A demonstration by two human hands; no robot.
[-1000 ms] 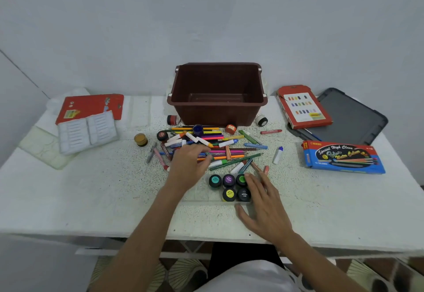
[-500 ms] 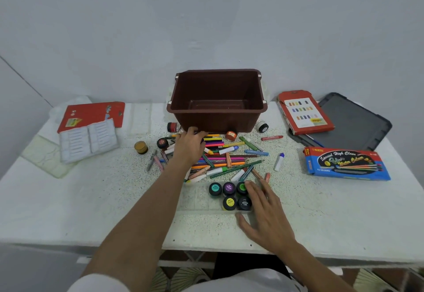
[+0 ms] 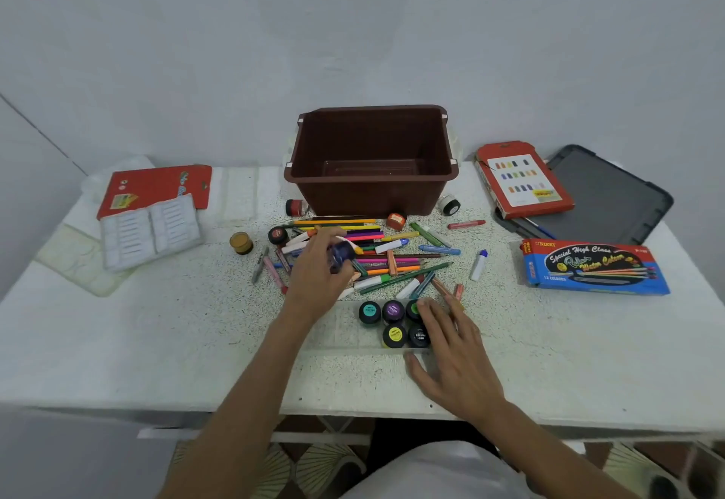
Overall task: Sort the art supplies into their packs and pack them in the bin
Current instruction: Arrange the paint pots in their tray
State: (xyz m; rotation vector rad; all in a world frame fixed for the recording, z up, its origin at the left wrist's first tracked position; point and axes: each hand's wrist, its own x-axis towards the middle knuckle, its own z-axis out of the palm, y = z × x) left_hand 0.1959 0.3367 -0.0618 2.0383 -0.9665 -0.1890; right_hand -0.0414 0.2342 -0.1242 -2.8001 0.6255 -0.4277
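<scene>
Big white table point(image 3: 117, 341) fills lower frame; task barely begun. Centre: brown bin point(image 3: 370, 179), nothing inside, no pack in it yet. Right side: blue pencil box point(image 3: 592, 267) and red pack point(image 3: 521, 181), contents unseen. Mid-frame: loose pile point(image 3: 392, 259) of pencils, markers, crayons, all unsorted. Below it, clear tray point(image 3: 337, 326): five paint pots point(image 3: 393, 310) seated at right end, left slots bare. On tray's right end, right hand point(image 3: 455, 357) lies flat, fingers straight, steadying. Above pile, left hand point(image 3: 317, 267), fingers curled round dark blue pot point(image 3: 340, 254), likely bound for tray.
</scene>
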